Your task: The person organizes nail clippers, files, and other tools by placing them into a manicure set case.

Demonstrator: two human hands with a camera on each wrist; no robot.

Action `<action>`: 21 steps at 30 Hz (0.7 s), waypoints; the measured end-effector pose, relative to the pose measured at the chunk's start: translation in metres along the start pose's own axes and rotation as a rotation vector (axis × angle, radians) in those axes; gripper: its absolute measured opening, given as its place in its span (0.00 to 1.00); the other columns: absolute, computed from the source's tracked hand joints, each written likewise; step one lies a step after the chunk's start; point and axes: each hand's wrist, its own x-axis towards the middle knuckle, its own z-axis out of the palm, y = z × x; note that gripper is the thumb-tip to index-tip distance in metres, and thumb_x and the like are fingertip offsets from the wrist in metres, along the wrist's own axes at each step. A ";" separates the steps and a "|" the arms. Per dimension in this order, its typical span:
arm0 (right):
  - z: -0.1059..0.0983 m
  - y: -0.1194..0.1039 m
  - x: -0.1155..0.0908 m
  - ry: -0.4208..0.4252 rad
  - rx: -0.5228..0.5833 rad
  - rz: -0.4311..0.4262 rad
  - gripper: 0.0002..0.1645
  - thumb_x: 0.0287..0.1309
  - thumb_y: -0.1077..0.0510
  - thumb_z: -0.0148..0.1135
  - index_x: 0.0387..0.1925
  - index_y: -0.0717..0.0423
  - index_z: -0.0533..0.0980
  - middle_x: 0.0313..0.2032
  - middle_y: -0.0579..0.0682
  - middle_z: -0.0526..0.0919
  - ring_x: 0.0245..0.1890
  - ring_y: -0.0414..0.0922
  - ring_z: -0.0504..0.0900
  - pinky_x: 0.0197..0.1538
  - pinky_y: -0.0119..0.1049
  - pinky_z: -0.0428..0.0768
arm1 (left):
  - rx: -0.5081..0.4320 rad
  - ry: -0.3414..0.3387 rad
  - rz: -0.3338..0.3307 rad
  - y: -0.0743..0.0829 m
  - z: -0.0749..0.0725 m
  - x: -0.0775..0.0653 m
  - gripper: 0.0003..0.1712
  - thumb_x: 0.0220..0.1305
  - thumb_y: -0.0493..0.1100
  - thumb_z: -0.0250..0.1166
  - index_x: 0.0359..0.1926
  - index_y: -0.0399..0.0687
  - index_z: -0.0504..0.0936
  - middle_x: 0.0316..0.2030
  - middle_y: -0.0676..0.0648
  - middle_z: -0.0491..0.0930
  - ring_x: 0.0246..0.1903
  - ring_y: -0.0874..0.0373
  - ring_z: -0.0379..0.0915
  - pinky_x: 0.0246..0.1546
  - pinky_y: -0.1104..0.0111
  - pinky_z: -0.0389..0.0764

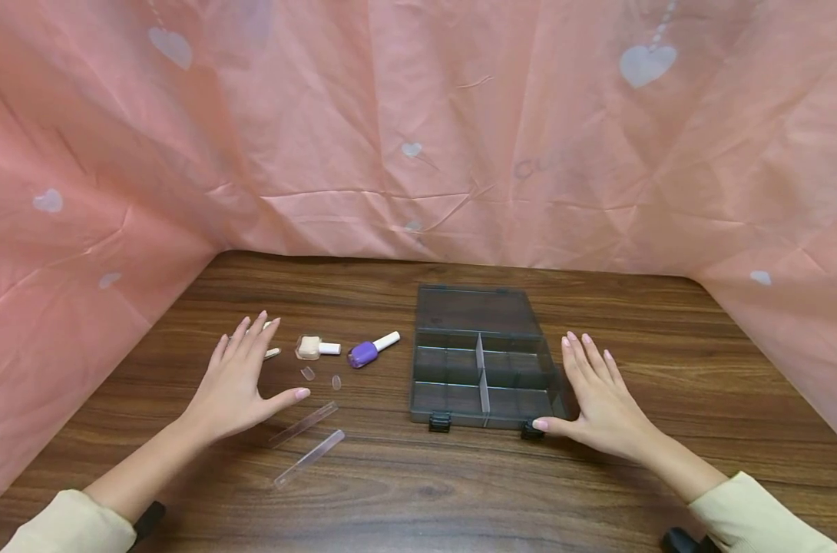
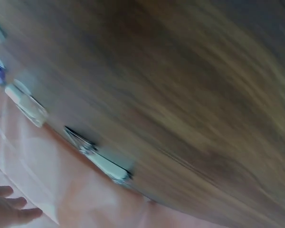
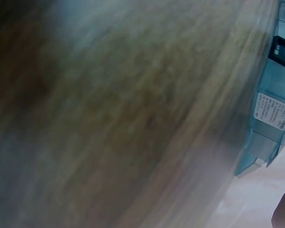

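My left hand (image 1: 235, 384) has its fingers spread above the table and holds nothing. Partly hidden behind its fingers lies a tool with pale handles and a dark pointed end (image 2: 107, 166), clearer in the left wrist view. Right of this hand lie a cream nail polish bottle (image 1: 309, 348) and a purple nail polish bottle (image 1: 363, 354), both white-capped. My right hand (image 1: 601, 403), also spread and holding nothing, is beside a smoky clear divided box (image 1: 477, 311) with its lid back. Its thumb overlaps the front right latch (image 1: 531, 430); whether they touch I cannot tell.
Two small clear curved pieces (image 1: 308, 373) lie in front of the bottles. Nearer me are two clear flat strips (image 1: 309, 458). Pink fabric (image 1: 418, 169) with pale hearts hangs around the wooden table (image 1: 418, 491). A printed label (image 3: 273, 111) shows on the box.
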 end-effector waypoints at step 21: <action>0.000 0.004 0.012 -0.112 0.097 0.000 0.64 0.50 0.32 0.59 0.70 0.67 0.40 0.70 0.67 0.42 0.72 0.60 0.38 0.69 0.60 0.42 | -0.276 0.158 -0.085 -0.053 0.025 -0.006 0.28 0.48 0.45 0.72 0.47 0.33 0.76 0.41 0.36 0.80 0.41 0.43 0.75 0.42 0.52 0.73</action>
